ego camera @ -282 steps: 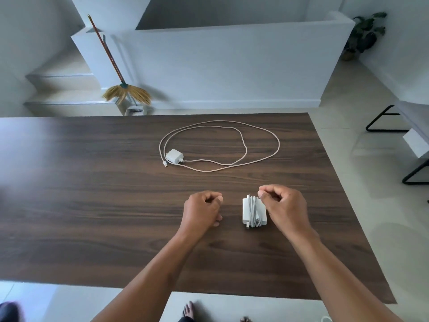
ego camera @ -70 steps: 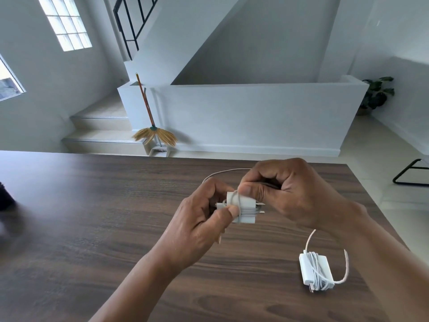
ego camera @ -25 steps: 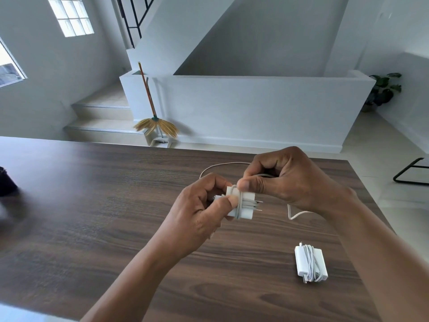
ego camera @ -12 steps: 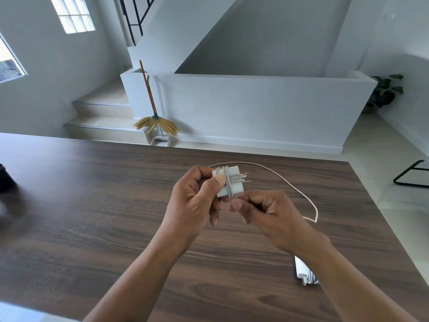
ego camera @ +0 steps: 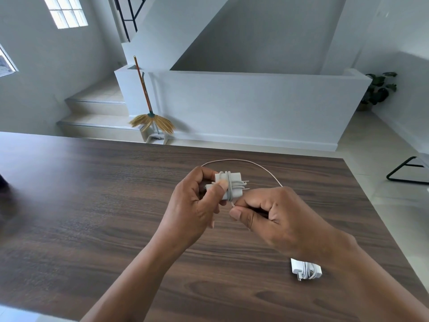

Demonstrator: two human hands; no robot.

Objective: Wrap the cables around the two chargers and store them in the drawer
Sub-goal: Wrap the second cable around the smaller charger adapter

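Above the dark wooden table, my left hand pinches a small white charger with several turns of white cable around it and its metal prongs pointing right. Just below and right of it, my right hand is closed on the cable, whose loose length arcs over the table behind the charger. A second white charger, fully wrapped in its cable, lies flat on the table near the right edge, partly behind my right wrist. No drawer is in view.
A dark object sits at the table's far left edge. Beyond the table stand a broom, steps and a low white wall. A black metal frame and a potted plant are off to the right.
My right hand has carried the cable from above the charger to below it, adding a turn. The loose cable is shorter than before. The wrapped charger has stayed on the table.
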